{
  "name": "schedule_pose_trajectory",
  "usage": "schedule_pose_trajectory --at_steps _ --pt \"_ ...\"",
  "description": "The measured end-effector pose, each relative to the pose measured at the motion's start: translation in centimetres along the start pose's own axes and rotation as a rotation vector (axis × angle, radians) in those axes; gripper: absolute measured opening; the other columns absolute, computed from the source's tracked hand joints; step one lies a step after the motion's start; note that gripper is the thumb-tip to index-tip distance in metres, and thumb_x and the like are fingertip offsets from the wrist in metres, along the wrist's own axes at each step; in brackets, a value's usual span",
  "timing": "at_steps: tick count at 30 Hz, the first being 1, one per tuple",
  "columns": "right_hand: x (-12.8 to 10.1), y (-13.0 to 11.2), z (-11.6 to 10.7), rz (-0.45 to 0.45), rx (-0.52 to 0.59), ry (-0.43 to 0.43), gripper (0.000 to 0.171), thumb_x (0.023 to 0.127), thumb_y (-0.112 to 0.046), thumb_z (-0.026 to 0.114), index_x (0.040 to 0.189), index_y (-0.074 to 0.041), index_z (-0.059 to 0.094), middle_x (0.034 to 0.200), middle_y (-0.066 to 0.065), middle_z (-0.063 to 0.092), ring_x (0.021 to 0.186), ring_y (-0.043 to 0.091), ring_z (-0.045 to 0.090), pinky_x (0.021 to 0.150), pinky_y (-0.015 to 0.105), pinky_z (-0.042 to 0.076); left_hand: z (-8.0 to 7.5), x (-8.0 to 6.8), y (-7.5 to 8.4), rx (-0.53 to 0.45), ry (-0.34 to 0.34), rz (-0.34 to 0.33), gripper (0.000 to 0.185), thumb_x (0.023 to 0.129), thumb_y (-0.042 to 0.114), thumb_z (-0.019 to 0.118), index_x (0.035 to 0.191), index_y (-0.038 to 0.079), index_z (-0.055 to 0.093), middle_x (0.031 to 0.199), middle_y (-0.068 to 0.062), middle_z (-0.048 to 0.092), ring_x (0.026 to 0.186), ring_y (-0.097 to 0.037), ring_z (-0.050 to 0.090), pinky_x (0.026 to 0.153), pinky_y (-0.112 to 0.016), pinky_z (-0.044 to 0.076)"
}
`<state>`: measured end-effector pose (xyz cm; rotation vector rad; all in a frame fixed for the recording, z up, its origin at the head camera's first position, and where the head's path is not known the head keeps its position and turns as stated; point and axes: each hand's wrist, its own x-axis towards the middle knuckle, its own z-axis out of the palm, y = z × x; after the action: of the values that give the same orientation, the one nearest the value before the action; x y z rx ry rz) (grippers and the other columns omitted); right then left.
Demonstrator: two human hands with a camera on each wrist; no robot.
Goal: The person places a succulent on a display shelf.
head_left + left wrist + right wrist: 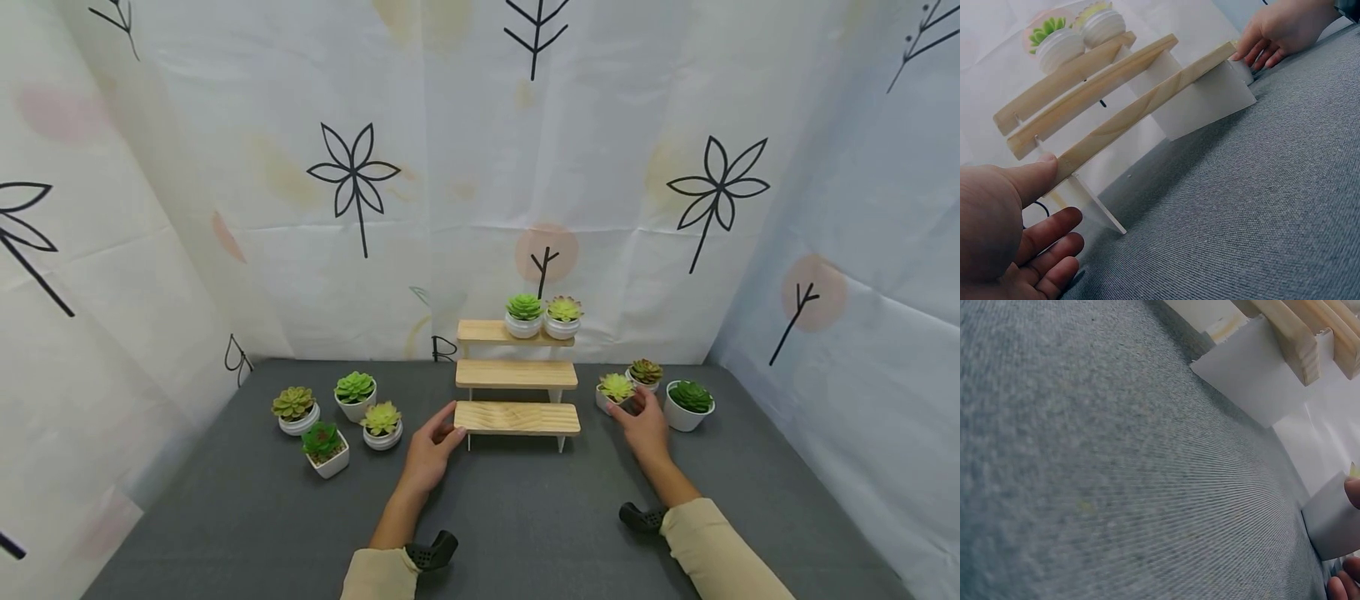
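Note:
A three-step wooden stand [517, 417] is at the middle of the grey table. Two potted succulents [542, 315] sit on its top step. My left hand [450, 427] lies by the left end of the bottom step, thumb [1038, 177] touching the plank [1141, 109], fingers relaxed. To the right of the stand, my right hand [627, 408] grips a white square pot with a light green succulent [614, 388]. In the right wrist view the thumb and fingertips [1339, 589] lie on either side of that pot [1330, 520].
Two more potted succulents [645, 372] [689, 402] stand just right of the held pot. Several potted succulents [333, 417] cluster at the left. Printed curtains [360, 183] close off the table's back and both sides. Grey cloth [525, 517] covers the table.

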<state>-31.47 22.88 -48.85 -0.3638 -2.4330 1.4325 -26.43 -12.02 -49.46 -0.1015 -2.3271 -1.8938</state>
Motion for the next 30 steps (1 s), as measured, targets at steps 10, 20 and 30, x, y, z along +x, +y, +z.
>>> schedule_pose_trajectory --at_steps 10,20,30 --pt "0.1 -0.1 -0.1 0.0 -0.047 -0.005 0.066 0.091 -0.019 0.069 0.143 0.007 0.037 0.136 0.032 0.045 0.128 0.043 0.042 0.102 0.054 0.034 -0.1 -0.4 1.2 0.011 -0.005 -0.022 0.049 0.095 0.013 0.065 0.141 0.006 0.052 0.116 -0.019 0.063 0.104 -0.029 0.058 0.084 -0.04 0.046" --pt "0.0 0.1 -0.3 -0.023 -0.059 0.0 0.064 0.091 -0.019 0.069 0.141 0.008 0.04 0.13 0.031 0.051 0.121 0.042 0.048 0.097 0.053 0.039 0.0 -0.2 0.7 0.013 -0.001 -0.022 0.049 0.095 0.017 0.065 0.142 0.01 0.052 0.117 -0.018 0.063 0.106 -0.028 0.058 0.085 -0.041 0.046" --pt "-0.1 0.0 -0.4 -0.012 -0.048 -0.006 0.064 0.09 -0.02 0.07 0.14 0.008 0.042 0.128 0.031 0.053 0.119 0.042 0.05 0.095 0.051 0.041 0.0 0.0 0.2 0.014 0.007 -0.026 0.049 0.094 0.021 0.067 0.141 0.013 0.054 0.118 -0.017 0.062 0.107 -0.029 0.058 0.088 -0.044 0.045"
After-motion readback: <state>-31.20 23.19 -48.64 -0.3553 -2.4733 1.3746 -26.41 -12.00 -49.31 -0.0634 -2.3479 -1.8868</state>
